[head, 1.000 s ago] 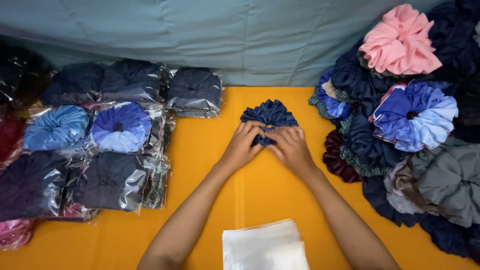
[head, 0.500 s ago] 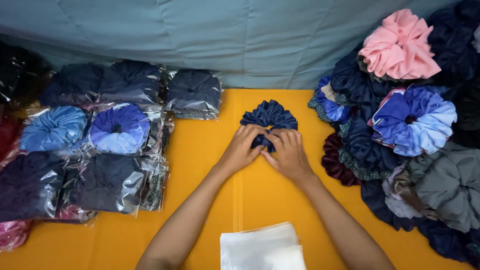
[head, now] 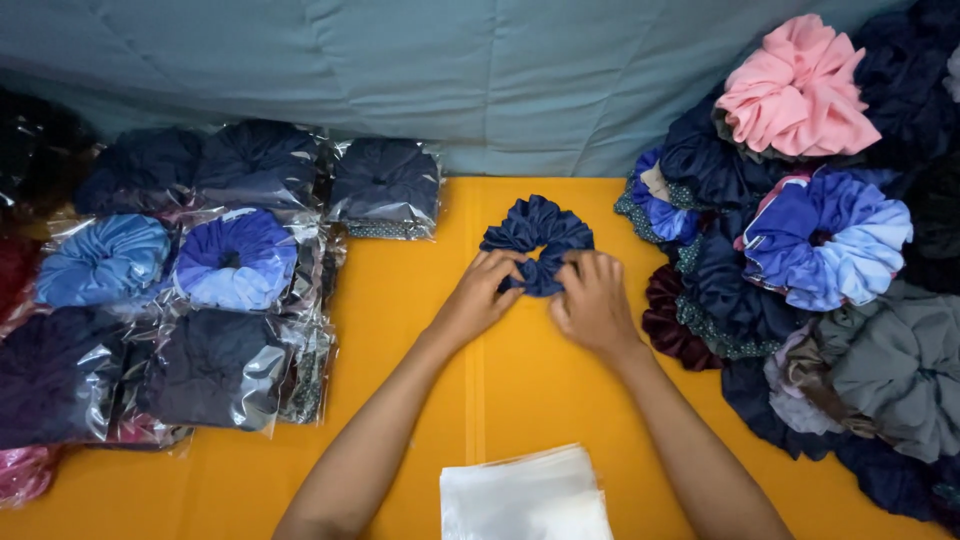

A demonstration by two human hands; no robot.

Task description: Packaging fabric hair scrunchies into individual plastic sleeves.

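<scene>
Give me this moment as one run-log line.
left hand: pinching navy scrunchie | right hand: pinching same scrunchie | surface: orange table | near: clear bag stack, loose scrunchie pile right

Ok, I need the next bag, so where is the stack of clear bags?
In the head view, the stack of clear bags lies on the orange table at the bottom edge, between the person's forearms.

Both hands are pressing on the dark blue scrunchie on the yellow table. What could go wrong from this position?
1. The right hand works close to the loose pile of scrunchies; a sideways move of that arm might drag some onto the yellow table.
2. The stack of clear bags lies between the forearms near the table edge; pulling the arms back could push it off.
3. The left hand and right hand hold only the near edge of the dark blue scrunchie, so it may spring open.
</scene>
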